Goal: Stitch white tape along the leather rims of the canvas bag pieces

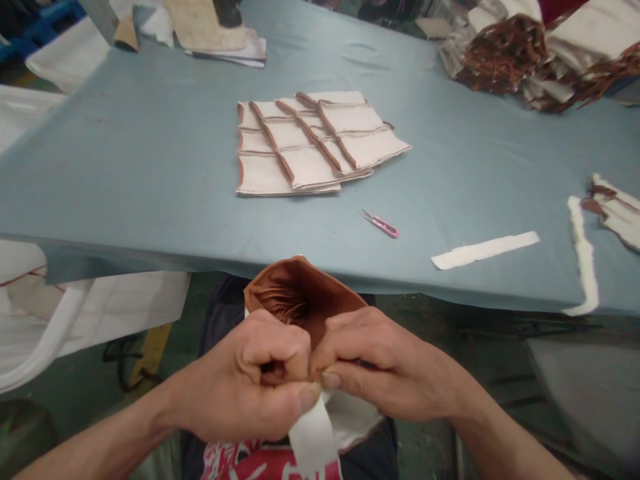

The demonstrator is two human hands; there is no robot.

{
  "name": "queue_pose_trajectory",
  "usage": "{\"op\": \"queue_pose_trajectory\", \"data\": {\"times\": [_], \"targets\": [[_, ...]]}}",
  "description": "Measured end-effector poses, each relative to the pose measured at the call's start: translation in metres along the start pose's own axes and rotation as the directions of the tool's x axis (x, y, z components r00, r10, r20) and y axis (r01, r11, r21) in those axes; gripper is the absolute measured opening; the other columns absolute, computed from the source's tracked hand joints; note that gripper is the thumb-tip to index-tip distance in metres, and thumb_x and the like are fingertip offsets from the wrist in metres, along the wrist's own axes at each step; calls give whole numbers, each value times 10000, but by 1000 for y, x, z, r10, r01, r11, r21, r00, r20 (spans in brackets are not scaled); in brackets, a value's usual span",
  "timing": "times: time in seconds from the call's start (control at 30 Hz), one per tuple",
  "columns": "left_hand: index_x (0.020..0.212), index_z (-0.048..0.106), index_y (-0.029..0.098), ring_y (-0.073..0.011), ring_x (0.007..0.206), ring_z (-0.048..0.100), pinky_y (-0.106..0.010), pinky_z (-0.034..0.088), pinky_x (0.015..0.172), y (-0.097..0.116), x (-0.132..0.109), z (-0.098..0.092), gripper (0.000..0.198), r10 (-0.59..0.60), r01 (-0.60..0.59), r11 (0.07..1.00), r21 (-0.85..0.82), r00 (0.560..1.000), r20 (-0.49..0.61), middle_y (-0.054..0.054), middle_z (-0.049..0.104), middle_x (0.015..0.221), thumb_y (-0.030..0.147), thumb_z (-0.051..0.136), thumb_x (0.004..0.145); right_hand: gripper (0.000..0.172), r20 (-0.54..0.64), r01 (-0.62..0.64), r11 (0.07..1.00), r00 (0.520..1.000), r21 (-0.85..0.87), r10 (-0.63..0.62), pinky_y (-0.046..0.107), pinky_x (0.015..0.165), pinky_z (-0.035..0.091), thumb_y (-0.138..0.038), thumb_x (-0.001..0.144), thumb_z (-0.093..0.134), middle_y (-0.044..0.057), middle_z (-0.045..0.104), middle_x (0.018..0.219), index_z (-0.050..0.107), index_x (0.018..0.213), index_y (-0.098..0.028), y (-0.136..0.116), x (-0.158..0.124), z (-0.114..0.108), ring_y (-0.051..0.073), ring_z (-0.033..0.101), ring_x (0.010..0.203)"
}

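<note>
A brown-lined cream fabric pouch [330, 293] is held over my lap, its mouth gaping toward the table and gathered brown folds showing inside. My left hand [275, 373] pinches the pouch's near edge between thumb and curled fingers. Right beside it, my right hand [370, 363] grips the same edge, the two thumbs almost touching. A white strip [315, 437] hangs down below my left thumb; its upper end is hidden by the fingers. Part of the pouch's cream outer cloth shows under my right hand.
On the blue-covered table [150, 167] lie overlapping cream pieces with brown edging [315, 143], pink thread snips [380, 223] and a loose white strip [485, 250]. A frayed strip [583, 260] lies at right. Bundled cloth [515, 57] fills the far right corner.
</note>
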State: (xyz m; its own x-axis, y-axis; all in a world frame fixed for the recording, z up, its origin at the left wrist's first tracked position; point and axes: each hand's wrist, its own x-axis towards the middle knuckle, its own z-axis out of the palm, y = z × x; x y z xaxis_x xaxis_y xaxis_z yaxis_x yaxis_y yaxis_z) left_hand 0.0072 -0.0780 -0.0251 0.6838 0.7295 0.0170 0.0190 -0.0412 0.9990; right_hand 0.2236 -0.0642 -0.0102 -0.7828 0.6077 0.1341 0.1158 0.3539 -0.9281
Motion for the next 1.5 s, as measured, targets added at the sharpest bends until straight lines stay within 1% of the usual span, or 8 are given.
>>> {"op": "queue_pose_trajectory", "data": {"times": [0.13,0.23,0.47,0.6,0.8,1.03,1.3,1.5], "targets": [[616,399,206,-84,507,337,-235,286,482,-22,3,4,543,-24,7,959,-282,998,-56,64,402,571,546,662,947,375,-46,-85,972,994,220,97,207,639,452,-423,1075,548,7,684,781,702,869,-149,15,0,3,102,592,688],[680,506,182,-102,581,420,-225,346,522,-36,1,1,571,-64,49,957,-287,997,-46,27,498,663,678,617,941,327,-22,-183,943,980,278,197,203,625,450,-395,1048,591,1,681,774,721,883,-144,23,-5,3,99,565,665],[767,569,175,-98,626,452,-215,363,584,-20,-7,-14,237,-52,51,998,21,996,67,44,515,696,265,574,986,328,65,-271,941,962,203,264,237,681,440,-396,1044,563,16,674,810,720,904,-145,16,-9,-2,119,571,713],[730,557,171,-70,615,468,-182,370,608,-6,-3,-16,233,17,-25,980,198,999,45,65,530,671,126,573,958,468,-19,-240,953,969,186,248,233,573,330,-492,1032,575,-42,500,645,574,692,-171,12,-3,6,90,419,592],[705,530,168,-71,579,380,-184,309,533,-18,-2,-17,284,-67,66,997,48,997,37,71,460,645,231,627,964,476,-92,-170,900,970,400,224,232,495,228,-427,1006,615,-77,329,613,403,645,-202,21,2,25,75,270,550],[751,539,159,-79,576,351,-191,296,506,-48,-6,-16,452,-186,182,931,-316,982,17,54,469,672,544,685,939,257,-203,-114,993,972,39,119,248,629,362,-237,1053,452,-26,550,740,554,824,-186,28,-6,29,107,467,648],[849,634,156,-102,675,476,-201,370,613,-19,-11,-29,218,-145,141,989,43,984,102,32,562,764,315,598,993,254,-217,17,958,973,-285,-82,293,703,398,-287,1068,561,12,679,770,624,842,-186,28,-15,7,148,550,725],[863,608,169,-116,687,463,-236,361,632,-11,-7,-32,406,-112,98,987,127,988,107,29,539,770,358,335,1097,211,-213,49,957,970,-287,-113,312,759,419,-247,1057,567,18,699,815,622,862,-188,28,-10,6,159,568,777]]}}
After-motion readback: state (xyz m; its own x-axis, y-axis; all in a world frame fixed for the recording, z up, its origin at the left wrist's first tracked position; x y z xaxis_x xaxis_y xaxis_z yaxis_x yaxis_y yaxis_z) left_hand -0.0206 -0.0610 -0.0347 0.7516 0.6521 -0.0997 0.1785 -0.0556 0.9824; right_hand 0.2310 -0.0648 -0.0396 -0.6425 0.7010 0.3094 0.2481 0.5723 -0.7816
